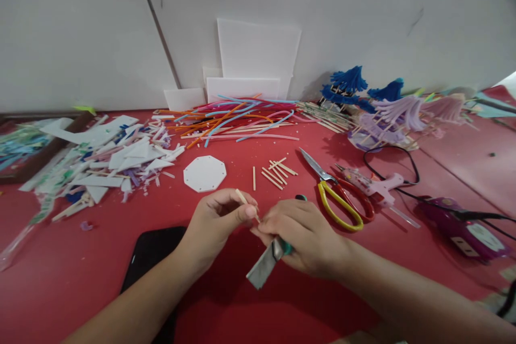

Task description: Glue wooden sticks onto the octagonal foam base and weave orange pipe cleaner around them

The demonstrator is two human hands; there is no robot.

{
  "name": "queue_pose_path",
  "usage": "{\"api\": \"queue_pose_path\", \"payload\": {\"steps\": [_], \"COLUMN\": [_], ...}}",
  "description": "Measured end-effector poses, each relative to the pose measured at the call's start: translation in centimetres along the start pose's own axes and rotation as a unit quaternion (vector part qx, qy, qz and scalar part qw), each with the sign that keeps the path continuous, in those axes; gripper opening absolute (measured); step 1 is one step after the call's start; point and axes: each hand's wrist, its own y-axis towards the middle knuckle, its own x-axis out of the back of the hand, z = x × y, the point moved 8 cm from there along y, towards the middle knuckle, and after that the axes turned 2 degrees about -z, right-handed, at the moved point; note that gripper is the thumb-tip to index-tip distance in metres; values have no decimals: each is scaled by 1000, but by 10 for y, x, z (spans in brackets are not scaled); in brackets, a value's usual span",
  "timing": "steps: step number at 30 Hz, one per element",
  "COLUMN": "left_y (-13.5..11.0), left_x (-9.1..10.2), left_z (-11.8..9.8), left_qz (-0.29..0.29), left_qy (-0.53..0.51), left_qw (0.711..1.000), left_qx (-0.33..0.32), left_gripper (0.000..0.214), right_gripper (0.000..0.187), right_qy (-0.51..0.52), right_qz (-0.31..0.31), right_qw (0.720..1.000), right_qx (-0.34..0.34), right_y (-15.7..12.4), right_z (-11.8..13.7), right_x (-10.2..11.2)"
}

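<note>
My left hand [221, 220] pinches a short wooden stick [241, 196] between thumb and fingers. Close against it, my right hand [302, 231] is closed around a green-handled knife [264, 266] whose broad grey blade points down toward me. My right fingertips meet the stick's lower end, and the exact contact is hidden. Just beyond the hands lie several cut wooden sticks [278, 173], one of them apart from the pile. A white octagonal board [205, 173] with small holes near its edge lies flat beyond my left hand.
Scissors [341, 199] and a pink glue gun [373, 183] lie right, near a purple corded device [463, 228]. White and coloured scraps [133, 156] heap left. Pipe cleaners [237, 118] lie behind; blue and lilac models [387, 113] stand back right. A black phone [155, 252] is under my left forearm.
</note>
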Motion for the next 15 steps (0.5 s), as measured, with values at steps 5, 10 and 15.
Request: {"api": "queue_pose_path", "payload": {"steps": [5,10,15], "left_y": [-5,-9,-13], "left_x": [-2,-1,-11], "left_z": [-6,-5,-11], "left_qz": [-6,3,61], "left_qy": [96,187,233], "left_qw": [994,979,961], "left_qx": [-59,-87,-134], "left_gripper": [14,19,13], "right_gripper": [25,33,29], "right_qy": [-9,9,-6], "right_qz": [64,99,127], "right_qw": [997,988,982], "right_qx": [-48,-122,-139], "right_y": [2,1,-1], "right_z": [-8,-20,-22], "right_x": [-5,-2,-5]}}
